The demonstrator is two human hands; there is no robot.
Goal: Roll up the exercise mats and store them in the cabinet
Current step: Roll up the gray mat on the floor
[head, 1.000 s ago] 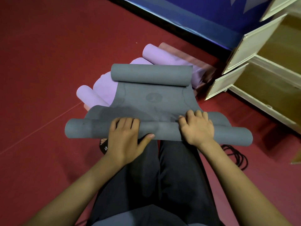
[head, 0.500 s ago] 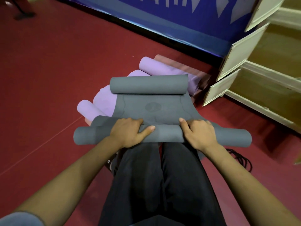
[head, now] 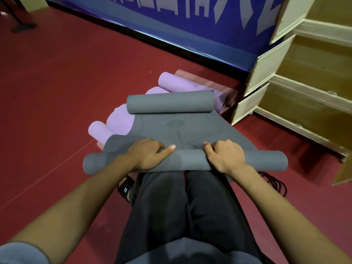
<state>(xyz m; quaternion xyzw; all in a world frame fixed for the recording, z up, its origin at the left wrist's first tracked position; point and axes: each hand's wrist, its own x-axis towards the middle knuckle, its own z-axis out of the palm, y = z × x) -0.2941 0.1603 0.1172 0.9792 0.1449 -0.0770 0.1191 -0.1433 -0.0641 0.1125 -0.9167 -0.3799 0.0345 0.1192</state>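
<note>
While the grey mat [head: 177, 130] lies across the person's knees, curled at both ends, left hand [head: 147, 155] and right hand [head: 223, 156] grip its near roll; purple mats [head: 118, 121] lie beyond on the floor [head: 66, 82], near the open cabinet [head: 304, 73].

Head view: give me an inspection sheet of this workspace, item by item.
Surface: red floor, a pale line across it.
Job's things: grey mat partly rolled, a roll at each end, flat stretch between; purple mats rolled and lying under its far end; a pink roll behind them; cabinet at right, doors open.
Clutter: dark stand foot at far left.
Hands: left hand and right hand both grip the near roll, fingers curled over it.
Cables: black coil on the floor by the right leg.
Surroundings: blue banner along the wall.
</note>
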